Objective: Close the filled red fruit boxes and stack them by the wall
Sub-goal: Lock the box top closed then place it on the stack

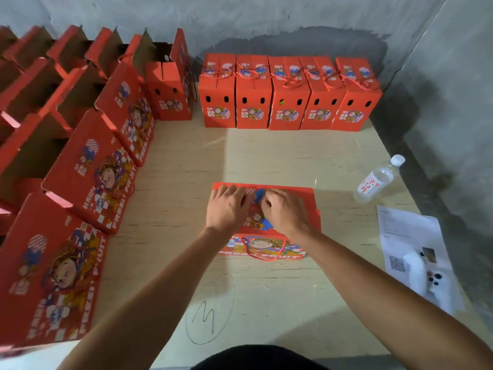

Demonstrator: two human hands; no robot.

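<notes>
A red fruit box stands in the middle of the wooden board, its top flaps folded down and a red cord handle hanging over its front. My left hand lies flat on the left part of the top. My right hand rests on the right part with fingers curled at the centre seam; what they hold is hidden. Several closed red boxes stand in a row against the back wall.
Many open red boxes with raised flaps line the left side in rows. A water bottle stands to the right. Printed paper and a white controller lie at the right edge. A pencil circle marks the board near me.
</notes>
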